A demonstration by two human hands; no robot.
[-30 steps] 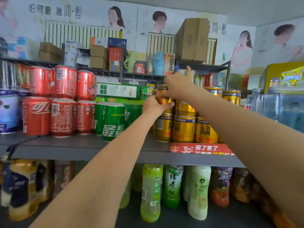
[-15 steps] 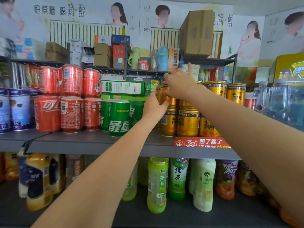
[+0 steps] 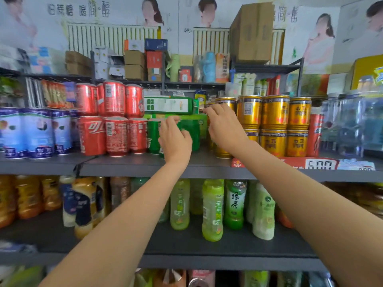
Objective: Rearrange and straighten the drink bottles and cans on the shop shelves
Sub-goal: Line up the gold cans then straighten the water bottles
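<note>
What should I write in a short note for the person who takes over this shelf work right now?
Left hand: fingers curled over the top of a green can at the front of the upper shelf; the grip itself is blurred.
Right hand: fingers bent, at the left edge of the gold cans, near the green boxes; what it holds, if anything, is hidden.
Done: red cans and gold cans stand stacked two high, fairly even.
Left: the green cans, then the bottles on the lower shelf, some leaning.
</note>
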